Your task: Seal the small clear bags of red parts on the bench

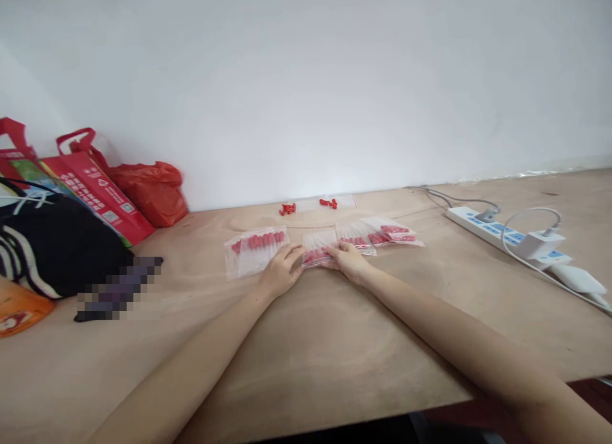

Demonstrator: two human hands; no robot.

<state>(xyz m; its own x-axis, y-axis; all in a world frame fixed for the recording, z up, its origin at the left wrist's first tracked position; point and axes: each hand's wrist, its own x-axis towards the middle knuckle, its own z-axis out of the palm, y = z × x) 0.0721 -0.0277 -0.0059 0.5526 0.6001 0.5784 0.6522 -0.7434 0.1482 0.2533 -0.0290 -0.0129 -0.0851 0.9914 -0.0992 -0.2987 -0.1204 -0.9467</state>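
Several clear plastic bags with red pieces lie in a row across the wooden table. My right hand [348,260] has its thumb and fingers closed on the lower right edge of the middle bag [319,241]. Between the middle bag and the left bags [253,256] is my left hand [283,269], its fingers apart and resting at the bags' edges. More bags [389,232] overlap to the right of my right hand. Farther back, loose red pieces [287,209] lie beside another flat bag [310,205], with a few more red pieces [329,203] on it.
At the left stand a black bag [62,240], a red printed bag [102,199] and a red plastic bag [153,192]. A white power strip [488,227] with a charger [540,243] and cables lies at the right. The wall [306,87] rises behind the table [306,355].
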